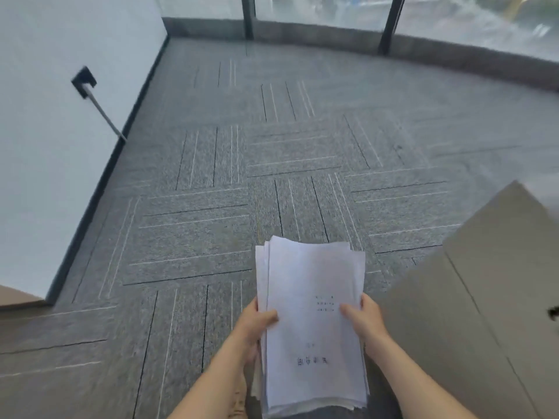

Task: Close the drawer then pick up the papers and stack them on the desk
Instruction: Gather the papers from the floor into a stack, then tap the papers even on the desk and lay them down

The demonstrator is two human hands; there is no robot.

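A stack of white papers (311,322) with some printed text is held above the grey carpet, near the bottom middle of the head view. My left hand (257,325) grips its left edge, thumb on top. My right hand (364,319) grips the right edge the same way. The sheets are slightly uneven at the far end. A beige drawer cabinet (484,297) stands at the right; its drawer fronts sit flush and a dark lock (553,312) shows at the frame edge.
Grey carpet tiles (272,176) cover the floor ahead. A white wall (60,146) with a black socket and cable (84,81) runs along the left. Glass windows (332,10) with dark frames close off the far side. A beige surface corner (15,296) shows at lower left.
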